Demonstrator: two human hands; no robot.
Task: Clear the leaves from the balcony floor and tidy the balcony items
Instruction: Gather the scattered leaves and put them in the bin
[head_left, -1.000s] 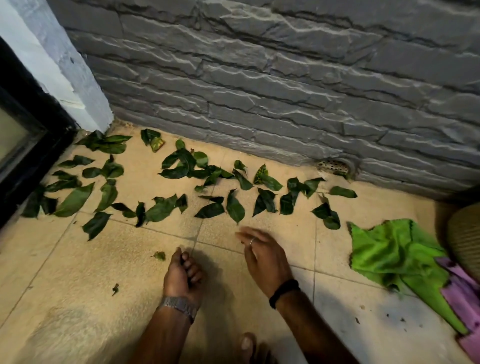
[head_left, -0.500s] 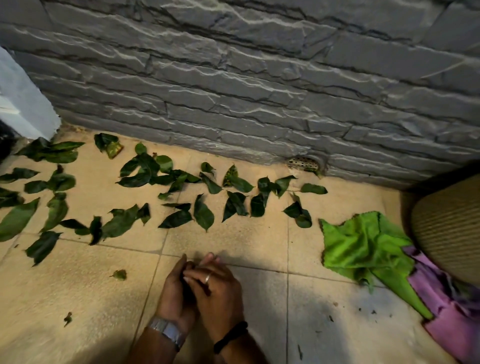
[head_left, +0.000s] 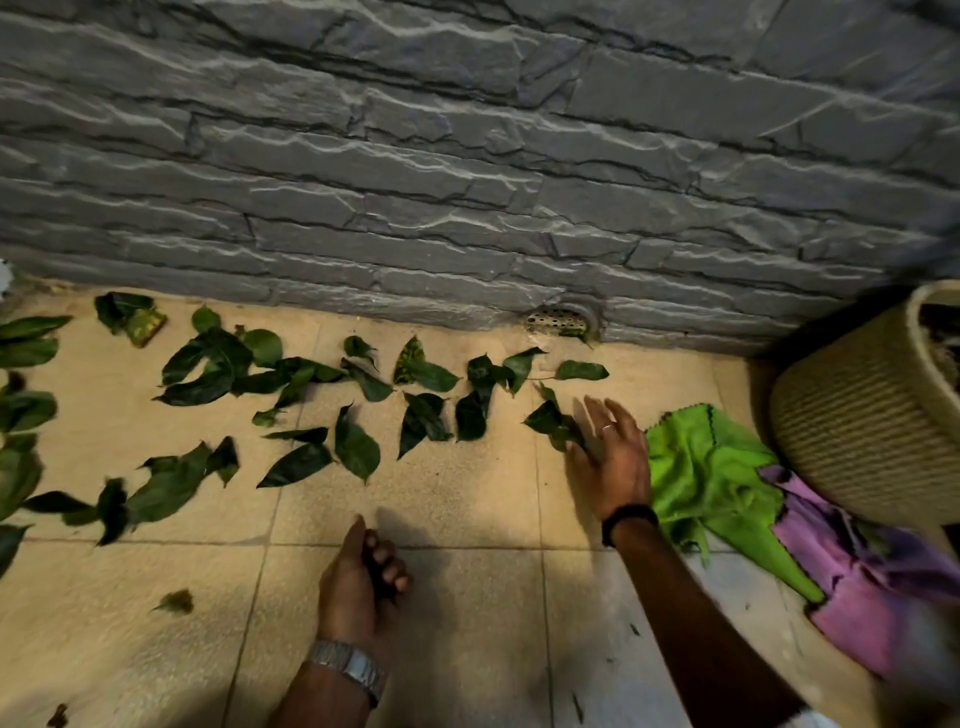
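Green leaves (head_left: 358, 447) are scattered across the tiled floor (head_left: 467, 623) along the stone wall (head_left: 467, 182). The right hand (head_left: 610, 462) is spread flat over one leaf beside a green cloth (head_left: 701, 467). Something dark is gripped in the curled left hand (head_left: 363, 582).

Basket (head_left: 878, 415) and pink cloth (head_left: 872, 587) edge-cropped.

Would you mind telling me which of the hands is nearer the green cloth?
Right. The right hand is just left of the green cloth, over a leaf; the left hand is farther left, nearer the person.
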